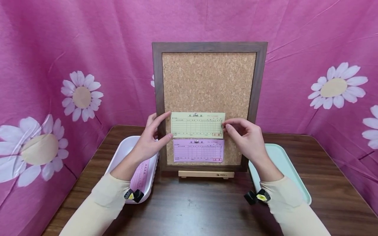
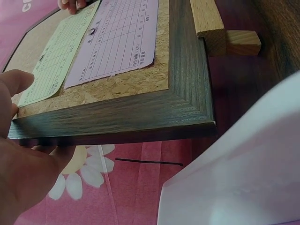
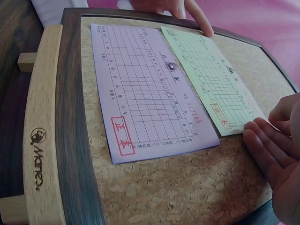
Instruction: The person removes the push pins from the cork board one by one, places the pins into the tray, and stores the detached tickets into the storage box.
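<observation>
A framed corkboard (image 1: pixel 206 82) stands upright in the middle of the head view. On its lower part a pale green receipt slip (image 1: pixel 184 126) hangs by a silver pushpin (image 1: pixel 196 114). Just beneath hangs a purple receipt slip (image 1: pixel 186 152), with its own silver pin (image 3: pixel 171 66). My left hand (image 1: pixel 149 139) reaches over the frame's left side; the extended index finger and the thumb touch the green slip's left corners. At the green slip's right edge, my right hand (image 1: pixel 248 139) pinches the paper between thumb and index finger. Part of the left hand's other fingers is hidden behind the frame.
A white plastic tray (image 1: pixel 125 144) with pink printed slips (image 1: pixel 140 175) stands at the left. To the right lies a mint green tray (image 1: pixel 290 177), partly behind my right wrist. A light wooden stand (image 1: pixel 200 174) supports the board on the dark table (image 1: pixel 189 213).
</observation>
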### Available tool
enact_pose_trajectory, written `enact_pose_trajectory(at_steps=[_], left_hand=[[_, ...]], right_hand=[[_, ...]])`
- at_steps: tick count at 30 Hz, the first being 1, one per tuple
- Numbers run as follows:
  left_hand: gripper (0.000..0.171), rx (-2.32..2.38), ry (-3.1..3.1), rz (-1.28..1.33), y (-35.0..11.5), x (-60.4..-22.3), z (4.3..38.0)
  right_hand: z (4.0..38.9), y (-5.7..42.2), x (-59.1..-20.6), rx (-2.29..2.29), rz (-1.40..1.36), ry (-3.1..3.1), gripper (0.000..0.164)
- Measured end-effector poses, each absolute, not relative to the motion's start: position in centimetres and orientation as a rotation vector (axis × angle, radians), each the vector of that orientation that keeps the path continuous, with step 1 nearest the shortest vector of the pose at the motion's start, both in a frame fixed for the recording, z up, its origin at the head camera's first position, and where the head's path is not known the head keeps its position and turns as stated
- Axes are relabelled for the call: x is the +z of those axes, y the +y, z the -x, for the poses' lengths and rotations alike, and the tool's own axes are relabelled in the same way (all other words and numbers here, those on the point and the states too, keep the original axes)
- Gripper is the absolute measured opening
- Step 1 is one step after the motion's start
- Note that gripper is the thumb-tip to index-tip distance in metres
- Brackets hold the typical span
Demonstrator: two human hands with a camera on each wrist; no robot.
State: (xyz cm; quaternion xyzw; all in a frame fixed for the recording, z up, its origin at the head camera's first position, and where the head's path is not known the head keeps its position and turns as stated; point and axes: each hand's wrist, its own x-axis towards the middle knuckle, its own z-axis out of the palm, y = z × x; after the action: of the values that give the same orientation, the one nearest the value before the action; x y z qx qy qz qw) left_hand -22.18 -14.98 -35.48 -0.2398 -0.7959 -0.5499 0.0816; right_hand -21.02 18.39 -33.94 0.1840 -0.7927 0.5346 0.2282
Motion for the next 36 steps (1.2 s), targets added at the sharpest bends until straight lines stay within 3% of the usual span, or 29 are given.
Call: enact_pose_trajectory(at_steps=[36], left_hand=[[0.072, -1.623, -2.359, 0.737, -14.8, -35.8, 22.3]], right_hand=[[22.7, 12.8, -32.3, 1.245, -0.574, -2.223, 0.015]])
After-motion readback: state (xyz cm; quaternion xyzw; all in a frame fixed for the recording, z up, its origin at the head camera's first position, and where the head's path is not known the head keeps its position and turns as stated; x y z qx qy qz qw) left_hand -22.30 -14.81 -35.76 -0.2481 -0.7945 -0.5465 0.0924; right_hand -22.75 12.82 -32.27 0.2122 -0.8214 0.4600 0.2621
